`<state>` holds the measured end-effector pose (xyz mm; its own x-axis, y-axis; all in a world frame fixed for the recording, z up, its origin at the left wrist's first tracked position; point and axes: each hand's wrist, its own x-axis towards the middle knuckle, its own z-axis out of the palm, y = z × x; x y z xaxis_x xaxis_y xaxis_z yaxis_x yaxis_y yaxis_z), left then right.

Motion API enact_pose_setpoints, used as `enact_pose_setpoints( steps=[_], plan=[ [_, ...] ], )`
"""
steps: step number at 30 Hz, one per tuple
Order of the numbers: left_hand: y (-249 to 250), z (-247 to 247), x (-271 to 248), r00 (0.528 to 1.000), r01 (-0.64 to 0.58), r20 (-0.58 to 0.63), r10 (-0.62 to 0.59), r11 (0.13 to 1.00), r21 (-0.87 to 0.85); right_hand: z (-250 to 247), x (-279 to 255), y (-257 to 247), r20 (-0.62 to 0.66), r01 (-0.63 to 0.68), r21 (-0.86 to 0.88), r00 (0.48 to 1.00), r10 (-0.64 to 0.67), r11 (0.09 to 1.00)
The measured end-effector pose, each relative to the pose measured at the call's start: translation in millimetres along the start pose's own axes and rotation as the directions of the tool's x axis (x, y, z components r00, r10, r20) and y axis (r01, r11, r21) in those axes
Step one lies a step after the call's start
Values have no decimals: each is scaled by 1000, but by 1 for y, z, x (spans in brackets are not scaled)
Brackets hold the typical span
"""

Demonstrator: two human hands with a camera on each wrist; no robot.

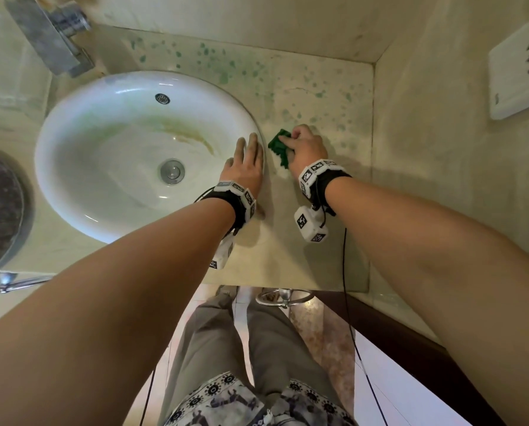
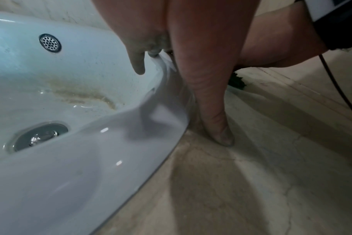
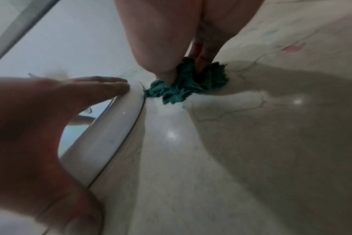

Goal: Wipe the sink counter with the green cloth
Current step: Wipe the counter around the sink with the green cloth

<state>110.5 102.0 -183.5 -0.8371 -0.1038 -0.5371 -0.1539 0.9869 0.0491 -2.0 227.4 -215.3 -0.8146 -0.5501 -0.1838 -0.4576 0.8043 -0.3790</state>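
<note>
Right hand (image 1: pixel 305 146) grips bunched cloth (image 1: pixel 279 146) on counter (image 1: pixel 324 241); left hand (image 1: pixel 245 167) rests flat, fingers straight, on sink (image 1: pixel 72 142) rim.

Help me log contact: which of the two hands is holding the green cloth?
The right hand, curled round the green cloth on the counter. The left hand lies flat on the sink rim, holding nothing.

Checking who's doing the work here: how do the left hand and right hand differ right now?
The left hand lies flat with straight fingers on the sink rim; the right hand is curled round the green cloth. The left holds nothing; the right presses the cloth onto the counter beside the rim. Both wear wrist cameras.
</note>
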Motion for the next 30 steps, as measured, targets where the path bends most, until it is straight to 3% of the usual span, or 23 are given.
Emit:
enact_pose_setpoints(
  steps=[8,14,20,25,27,30],
  plan=[
    [3,3,3,1000,19,-25,-19,1000,19,-4,-26,-3,132,176,-27,976,-171,984],
    [5,1,2,1000,26,-19,-25,998,62,-8,-57,-2,281,202,-73,944,-174,977],
    [6,-3,-1,1000,15,21,-17,996,94,-11,-91,1,328,85,-83,943,-54,993],
    [4,-7,-3,1000,3,25,-5,997,71,-21,-95,-8,434,-27,-136,897,85,990],
    [2,-11,-6,999,-15,48,11,995,98,-26,-98,-8,429,-216,-38,878,211,976],
    [-5,-16,-9,998,-59,38,55,992,109,-28,-107,-2,394,-499,273,838,377,823]
  ],
)
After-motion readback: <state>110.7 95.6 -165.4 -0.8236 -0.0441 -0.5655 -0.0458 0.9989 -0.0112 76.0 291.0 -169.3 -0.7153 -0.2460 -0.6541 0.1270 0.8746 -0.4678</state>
